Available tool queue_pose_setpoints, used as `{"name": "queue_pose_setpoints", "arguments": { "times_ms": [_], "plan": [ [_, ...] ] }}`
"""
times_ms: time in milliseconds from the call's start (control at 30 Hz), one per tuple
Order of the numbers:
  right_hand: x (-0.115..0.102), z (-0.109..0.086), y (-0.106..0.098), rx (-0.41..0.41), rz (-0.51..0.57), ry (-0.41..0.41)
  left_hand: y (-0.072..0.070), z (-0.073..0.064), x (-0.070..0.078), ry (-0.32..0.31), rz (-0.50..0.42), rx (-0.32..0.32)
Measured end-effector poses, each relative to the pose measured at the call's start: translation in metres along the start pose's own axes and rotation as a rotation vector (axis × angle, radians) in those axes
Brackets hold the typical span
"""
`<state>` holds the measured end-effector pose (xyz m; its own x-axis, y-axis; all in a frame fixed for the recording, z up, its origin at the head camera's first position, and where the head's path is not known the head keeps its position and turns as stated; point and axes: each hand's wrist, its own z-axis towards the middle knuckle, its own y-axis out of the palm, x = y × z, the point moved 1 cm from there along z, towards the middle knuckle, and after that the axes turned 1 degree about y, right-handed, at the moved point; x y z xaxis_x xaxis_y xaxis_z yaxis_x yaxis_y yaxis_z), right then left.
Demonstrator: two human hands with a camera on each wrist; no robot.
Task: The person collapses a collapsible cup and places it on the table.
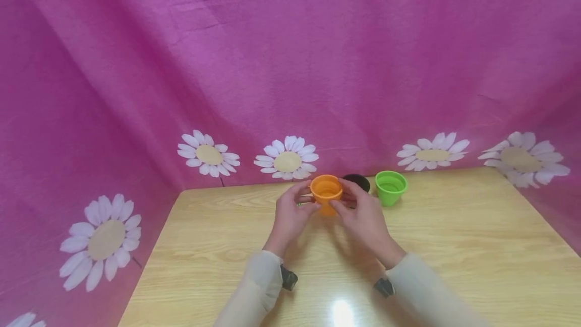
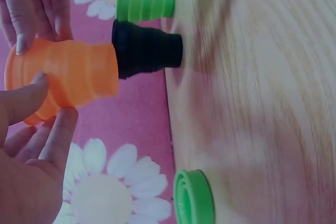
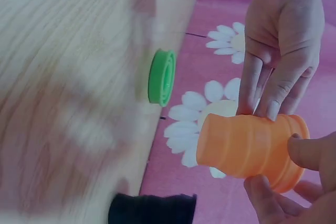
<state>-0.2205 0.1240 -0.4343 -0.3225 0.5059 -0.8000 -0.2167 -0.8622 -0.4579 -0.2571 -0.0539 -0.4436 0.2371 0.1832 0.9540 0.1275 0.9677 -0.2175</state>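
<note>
An orange collapsible cup [image 1: 327, 193], extended with its mouth up, is held between both hands above the wooden table. My left hand [image 1: 290, 216] grips its left side near the rim, thumb in front and fingers around the side. On the opposite side my right hand [image 1: 366, 221] pinches the cup the same way, as the right wrist view also shows around the orange cup [image 3: 247, 148]. Behind the right hand stands a black cup [image 2: 147, 50], partly covered in the head view. An extended green cup [image 1: 391, 188] is upright to its right.
A flattened green cup [image 3: 161, 78] lies on the table, mostly hidden behind the left hand in the head view. The wooden table [image 1: 476, 236] meets a pink cloth [image 1: 317, 74] with printed daisies at its back and sides.
</note>
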Motion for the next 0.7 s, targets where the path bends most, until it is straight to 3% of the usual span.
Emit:
{"name": "queue_pose_setpoints", "arguments": {
  "times_ms": [133,267,367,567,700],
  "plan": [
    [-0.002,-0.009,-0.013,0.024,0.007,-0.047,0.004,-0.007,0.007,0.123,0.042,-0.018],
    [-0.003,-0.016,-0.022,0.045,0.005,-0.093,0.005,-0.013,0.013,0.25,0.159,-0.036],
    [-0.002,-0.02,-0.027,0.063,0.0,-0.123,0.005,-0.017,0.016,0.405,0.296,-0.044],
    [0.0,-0.026,-0.038,0.109,-0.045,-0.223,0.006,-0.019,0.024,0.801,0.493,-0.033],
    [-0.002,-0.027,-0.045,0.138,-0.113,-0.34,0.007,-0.018,0.03,0.972,0.556,-0.043]
  ]
}}
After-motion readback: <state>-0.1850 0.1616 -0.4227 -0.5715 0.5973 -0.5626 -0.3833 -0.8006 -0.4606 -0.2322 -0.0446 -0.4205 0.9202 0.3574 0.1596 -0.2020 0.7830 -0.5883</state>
